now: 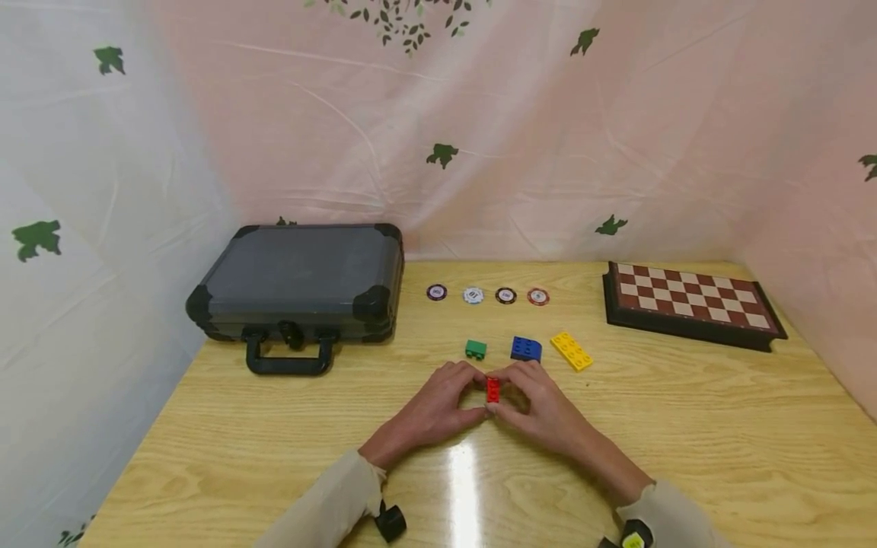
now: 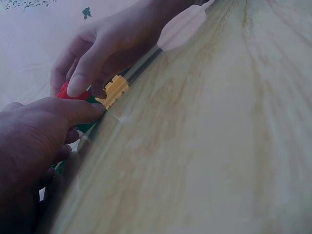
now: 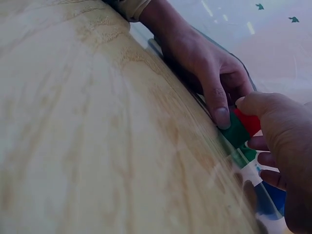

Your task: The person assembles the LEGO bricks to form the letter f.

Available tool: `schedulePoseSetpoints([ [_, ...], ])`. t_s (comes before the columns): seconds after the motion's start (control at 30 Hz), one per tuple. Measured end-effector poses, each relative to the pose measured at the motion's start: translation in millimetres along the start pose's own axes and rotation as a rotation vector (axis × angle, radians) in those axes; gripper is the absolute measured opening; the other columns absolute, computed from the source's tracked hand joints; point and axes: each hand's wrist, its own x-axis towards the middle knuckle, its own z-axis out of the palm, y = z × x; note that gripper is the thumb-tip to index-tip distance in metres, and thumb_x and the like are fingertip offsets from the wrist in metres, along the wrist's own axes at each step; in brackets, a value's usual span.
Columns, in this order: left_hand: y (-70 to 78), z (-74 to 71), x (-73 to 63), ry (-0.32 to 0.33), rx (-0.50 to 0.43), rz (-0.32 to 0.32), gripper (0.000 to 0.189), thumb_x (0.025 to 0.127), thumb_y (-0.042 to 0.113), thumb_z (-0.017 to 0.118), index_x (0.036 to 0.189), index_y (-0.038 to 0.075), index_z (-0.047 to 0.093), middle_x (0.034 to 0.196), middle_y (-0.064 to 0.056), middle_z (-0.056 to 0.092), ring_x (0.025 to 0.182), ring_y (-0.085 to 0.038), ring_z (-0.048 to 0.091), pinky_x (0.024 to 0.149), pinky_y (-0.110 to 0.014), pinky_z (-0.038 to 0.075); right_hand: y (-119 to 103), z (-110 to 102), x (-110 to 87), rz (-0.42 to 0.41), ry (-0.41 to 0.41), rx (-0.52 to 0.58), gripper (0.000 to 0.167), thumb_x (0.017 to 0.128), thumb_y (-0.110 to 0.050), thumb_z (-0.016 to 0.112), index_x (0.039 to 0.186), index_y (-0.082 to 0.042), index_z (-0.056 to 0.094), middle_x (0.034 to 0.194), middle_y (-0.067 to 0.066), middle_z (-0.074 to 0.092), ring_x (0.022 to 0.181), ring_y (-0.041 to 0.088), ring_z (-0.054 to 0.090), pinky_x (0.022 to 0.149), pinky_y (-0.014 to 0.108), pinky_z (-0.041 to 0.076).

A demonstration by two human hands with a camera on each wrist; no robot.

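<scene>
Both hands meet at the middle of the table. My right hand (image 1: 546,407) pinches a small red toy brick (image 1: 492,390) between thumb and fingers. Directly beneath the red one is a green brick (image 3: 235,131), hidden from above in the head view. My left hand (image 1: 438,409) grips that lower green brick, its thumb flat against the side in the right wrist view. Just beyond the hands lie a second green brick (image 1: 476,349), a blue brick (image 1: 526,348) and a yellow brick (image 1: 572,351).
A grey case (image 1: 301,270) with black corners stands at the back left, its handle facing the person. Several poker chips (image 1: 473,295) form a row at the back. A folded chessboard (image 1: 692,301) lies back right. Fabric curtains (image 1: 507,190) hang around the wooden table (image 1: 240,441).
</scene>
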Motion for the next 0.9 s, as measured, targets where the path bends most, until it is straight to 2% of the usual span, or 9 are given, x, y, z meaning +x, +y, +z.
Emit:
schedulePoseSetpoints([
  [0.23,0.4,-0.1,1.2,-0.006,0.008,-0.009,0.033,0.094,0.033,0.078,0.120,0.016,0.066,0.113,0.005,0.063,0.101,-0.013,0.052,0.090,-0.034,0.045,-4,-8,-2.8,0.086,0.017,-0.029,0.033,0.097,-0.028,0.076,0.125,-0.013,0.069,0.122,-0.003,0.065,0.114,0.017,0.052,0.096,0.050,0.049],
  [0.47,0.7,-0.7,1.2,-0.013,-0.003,-0.030,0.036,0.093,0.031,0.080,0.121,0.015,0.066,0.113,0.006,0.063,0.098,-0.013,0.050,0.087,-0.032,0.044,4,-22,-8.8,0.115,0.120,-0.055,0.027,0.099,-0.020,0.073,0.123,-0.009,0.069,0.116,0.003,0.067,0.113,0.022,0.054,0.096,0.053,0.047],
  [0.57,1.0,-0.4,1.1,-0.023,-0.004,-0.042,0.036,0.093,0.032,0.079,0.122,0.015,0.066,0.113,0.006,0.063,0.098,-0.013,0.050,0.087,-0.031,0.044,12,-28,-12.0,0.126,0.183,-0.091,0.024,0.098,-0.015,0.074,0.121,-0.008,0.069,0.112,0.003,0.067,0.111,0.022,0.053,0.092,0.049,0.047],
  [0.77,1.8,-0.2,1.3,-0.032,-0.012,-0.051,0.036,0.093,0.032,0.079,0.121,0.015,0.066,0.112,0.006,0.062,0.098,-0.013,0.049,0.087,-0.031,0.044,26,-39,-16.5,0.131,0.276,-0.148,0.022,0.095,-0.008,0.075,0.116,-0.003,0.071,0.107,0.006,0.068,0.105,0.022,0.052,0.086,0.032,0.043],
  [0.9,1.6,-0.4,0.9,-0.036,-0.017,-0.052,0.036,0.093,0.032,0.079,0.121,0.015,0.066,0.114,0.006,0.062,0.099,-0.013,0.049,0.088,-0.031,0.044,34,-44,-19.5,0.141,0.300,-0.165,0.021,0.094,-0.007,0.076,0.114,-0.001,0.070,0.107,0.009,0.068,0.104,0.024,0.052,0.085,0.034,0.042],
])
